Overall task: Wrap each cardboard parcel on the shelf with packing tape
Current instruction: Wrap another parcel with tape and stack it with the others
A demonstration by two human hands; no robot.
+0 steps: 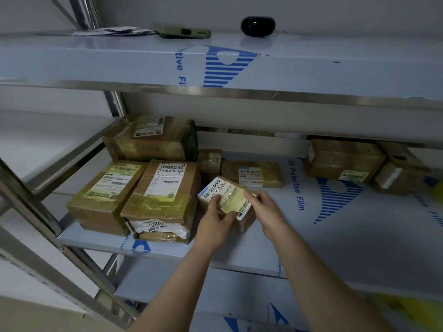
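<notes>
Head camera view looks down onto a metal rack whose middle shelf [335, 236] is covered in pale film printed with blue lettering. Both hands hold the small parcel [236, 213], a brown cardboard box with a white and yellow shipping label on its top face. The left hand [215, 219] grips its near left corner, thumb pressed on the label and fingers curled round the side. The right hand [266, 207] grips the right edge, fingertips on the label's upper corner. The small parcel sits toward the front of the middle shelf, tilted a little, and whether its base touches the shelf cannot be told. Just to its left stands a labelled tall parcel [163, 188], stacked on a flatter parcel with a white bag [160, 230], and beside that a yellow-labelled parcel [105, 190]. Behind these a taped parcel [153, 137] sits higher. Behind the hands are a little box [210, 160] and a flat parcel [254, 173], touching each other. Well apart, at the back right, are two more parcels [342, 159]. On the upper shelf [311, 65] lie some papers [112, 31], a phone in a green case [182, 29] and a black rounded object [257, 25]. A blurred yellow shape [407, 305] shows at the lower right.
</notes>
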